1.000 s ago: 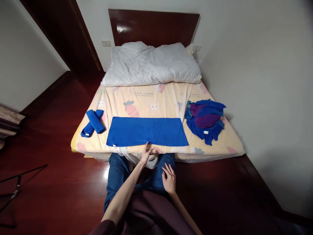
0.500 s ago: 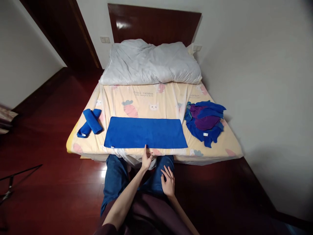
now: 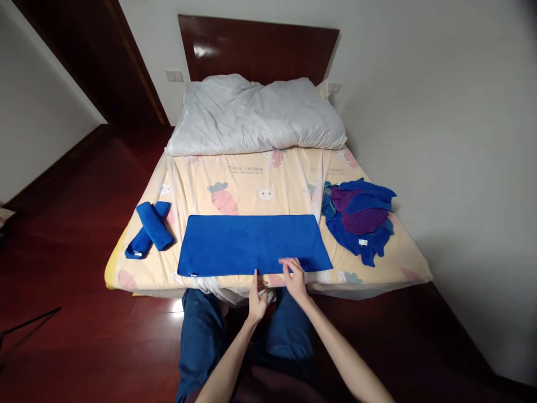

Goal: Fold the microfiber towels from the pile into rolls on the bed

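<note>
A blue towel [image 3: 247,242] lies flat on the bed as a wide rectangle, a small white tag at its near left corner. My left hand [image 3: 257,299] is open at the middle of the towel's near edge, one fingertip touching or almost touching that edge. My right hand [image 3: 295,278] reaches over the same edge a little further right, its fingers bent toward the left and apart from the thumb. I see nothing held in it. Whether it presses on the cloth I cannot tell.
Two rolled blue towels [image 3: 155,226] lie crossed on the bed's left side. A loose heap of blue and purple cloths [image 3: 361,215] sits at the right. A folded pale quilt [image 3: 260,115] rests against the dark headboard [image 3: 260,47]. The patterned bedsheet [image 3: 247,184] covers the mattress.
My right hand has risen from my leg to the towel's near edge. My left hand stays near the edge's middle. The view has tilted slightly, so the bed appears lower.
</note>
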Demonstrator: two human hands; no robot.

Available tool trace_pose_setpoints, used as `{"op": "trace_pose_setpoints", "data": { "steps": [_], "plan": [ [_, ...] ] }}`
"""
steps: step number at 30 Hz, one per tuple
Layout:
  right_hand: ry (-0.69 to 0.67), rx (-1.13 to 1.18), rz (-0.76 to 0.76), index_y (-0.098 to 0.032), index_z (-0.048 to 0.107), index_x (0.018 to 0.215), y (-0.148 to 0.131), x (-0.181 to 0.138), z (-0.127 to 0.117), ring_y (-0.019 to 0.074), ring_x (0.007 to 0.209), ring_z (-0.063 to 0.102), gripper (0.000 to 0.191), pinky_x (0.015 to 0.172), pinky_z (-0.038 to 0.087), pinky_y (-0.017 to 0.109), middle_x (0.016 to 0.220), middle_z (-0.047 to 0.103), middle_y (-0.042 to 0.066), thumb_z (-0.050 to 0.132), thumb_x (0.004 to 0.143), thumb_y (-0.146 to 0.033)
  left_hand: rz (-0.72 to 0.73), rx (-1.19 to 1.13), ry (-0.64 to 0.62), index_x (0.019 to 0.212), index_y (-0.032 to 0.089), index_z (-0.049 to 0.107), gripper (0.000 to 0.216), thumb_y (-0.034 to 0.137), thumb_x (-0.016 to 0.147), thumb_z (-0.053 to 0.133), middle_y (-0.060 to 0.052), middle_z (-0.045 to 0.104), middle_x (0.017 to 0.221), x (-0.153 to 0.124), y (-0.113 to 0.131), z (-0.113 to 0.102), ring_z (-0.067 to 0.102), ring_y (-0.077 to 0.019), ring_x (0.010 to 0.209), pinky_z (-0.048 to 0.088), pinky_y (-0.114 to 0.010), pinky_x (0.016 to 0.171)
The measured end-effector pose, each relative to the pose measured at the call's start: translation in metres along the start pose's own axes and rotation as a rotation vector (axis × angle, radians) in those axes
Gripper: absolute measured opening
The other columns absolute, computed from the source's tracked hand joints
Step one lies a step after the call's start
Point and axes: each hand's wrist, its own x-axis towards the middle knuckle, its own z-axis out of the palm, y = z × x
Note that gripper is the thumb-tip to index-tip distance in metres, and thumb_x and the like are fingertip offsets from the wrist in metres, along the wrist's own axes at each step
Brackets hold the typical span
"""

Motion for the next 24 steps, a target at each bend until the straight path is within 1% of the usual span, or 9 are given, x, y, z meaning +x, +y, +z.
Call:
{"op": "trace_pose_setpoints", "data": {
  "steps": [3, 5, 7, 9, 12, 14, 16, 19, 24],
  "plan": [
    [-0.132, -0.067, -0.044, -0.019, 0.069, 0.114, -0.010, 0.109, 0.017, 0.0204, 0.104, 0.065, 0.033, 0.096, 0.048, 0.034, 0.110, 0.071, 0.009, 0.040, 0.101, -0.028, -0.022, 0.015, -0.021, 0.158, 0.023, 0.009, 0.090, 0.014, 0.076, 0.046, -0.006, 0.065, 0.120, 0.000, -0.002, 0.000, 0.062, -0.0191, 0.111, 0.046, -0.044, 0.106],
    [-0.279, -0.161, -0.056, -0.018, 0.069, 0.117, -0.009, 0.170, 0.038, 0.0174, 0.102, 0.065, 0.030, 0.094, 0.048, 0.029, 0.112, 0.071, 0.007, 0.044, 0.100, -0.023, -0.041, 0.027, -0.010, 0.158, 0.024, 0.010, 0.091, 0.013, 0.075, 0.046, -0.006, 0.065, 0.121, -0.001, -0.002, 0.000, 0.062, -0.0189, 0.111, 0.045, -0.043, 0.106],
    [-0.389, -0.278, -0.007, -0.015, 0.069, 0.117, -0.005, 0.216, 0.061, 0.0165, 0.106, 0.064, 0.029, 0.096, 0.045, 0.027, 0.117, 0.069, 0.009, 0.047, 0.098, -0.018, -0.047, 0.027, 0.009, 0.158, 0.023, 0.012, 0.090, 0.013, 0.076, 0.047, -0.006, 0.066, 0.120, -0.001, -0.003, 0.001, 0.062, -0.0189, 0.111, 0.046, -0.041, 0.105],
    [-0.452, -0.356, 0.058, -0.013, 0.069, 0.117, 0.001, 0.243, 0.085, 0.0175, 0.109, 0.063, 0.027, 0.097, 0.044, 0.027, 0.121, 0.066, 0.012, 0.050, 0.097, -0.018, -0.048, 0.020, 0.023, 0.158, 0.023, 0.012, 0.089, 0.012, 0.076, 0.047, -0.006, 0.066, 0.119, -0.001, -0.003, 0.001, 0.063, -0.0192, 0.110, 0.047, -0.040, 0.104],
    [-0.503, -0.404, 0.136, -0.011, 0.068, 0.116, 0.012, 0.257, 0.116, 0.0211, 0.107, 0.064, 0.026, 0.094, 0.046, 0.032, 0.119, 0.067, 0.015, 0.059, 0.094, -0.022, -0.049, -0.011, 0.029, 0.158, 0.024, 0.013, 0.089, 0.011, 0.077, 0.047, -0.006, 0.066, 0.120, -0.002, -0.002, 0.001, 0.062, -0.0190, 0.110, 0.046, -0.041, 0.105],
    [-0.531, -0.433, 0.181, -0.011, 0.067, 0.117, 0.019, 0.256, 0.132, 0.0225, 0.105, 0.064, 0.029, 0.092, 0.046, 0.034, 0.114, 0.068, 0.015, 0.064, 0.092, -0.024, -0.057, -0.035, 0.018, 0.158, 0.024, 0.014, 0.087, 0.011, 0.078, 0.048, -0.006, 0.065, 0.122, -0.002, 0.001, 0.001, 0.062, -0.0190, 0.111, 0.045, -0.041, 0.106],
    [-0.538, -0.458, 0.210, -0.011, 0.064, 0.120, 0.025, 0.252, 0.143, 0.0225, 0.105, 0.064, 0.031, 0.092, 0.046, 0.036, 0.112, 0.069, 0.014, 0.063, 0.093, -0.026, -0.078, -0.054, 0.005, 0.158, 0.022, 0.015, 0.086, 0.014, 0.080, 0.049, -0.007, 0.064, 0.122, -0.002, 0.004, 0.002, 0.062, -0.0199, 0.111, 0.046, -0.042, 0.106],
    [-0.528, -0.484, 0.231, -0.014, 0.063, 0.119, 0.031, 0.253, 0.151, 0.0216, 0.107, 0.064, 0.026, 0.093, 0.045, 0.036, 0.112, 0.068, 0.013, 0.057, 0.097, -0.025, -0.105, -0.072, -0.001, 0.158, 0.020, 0.014, 0.084, 0.018, 0.082, 0.051, -0.009, 0.064, 0.121, -0.001, 0.009, 0.003, 0.062, -0.0221, 0.112, 0.047, -0.044, 0.104],
    [-0.561, -0.482, 0.256, -0.012, 0.069, 0.098, 0.030, 0.268, 0.145, 0.0224, 0.100, 0.066, 0.012, 0.090, 0.046, 0.036, 0.102, 0.070, 0.011, 0.061, 0.091, -0.018, -0.088, -0.055, 0.004, 0.157, 0.020, 0.014, 0.083, 0.019, 0.083, 0.051, -0.009, 0.065, 0.124, -0.001, 0.013, 0.003, 0.062, -0.0227, 0.114, 0.046, -0.045, 0.106]
  ]
}}
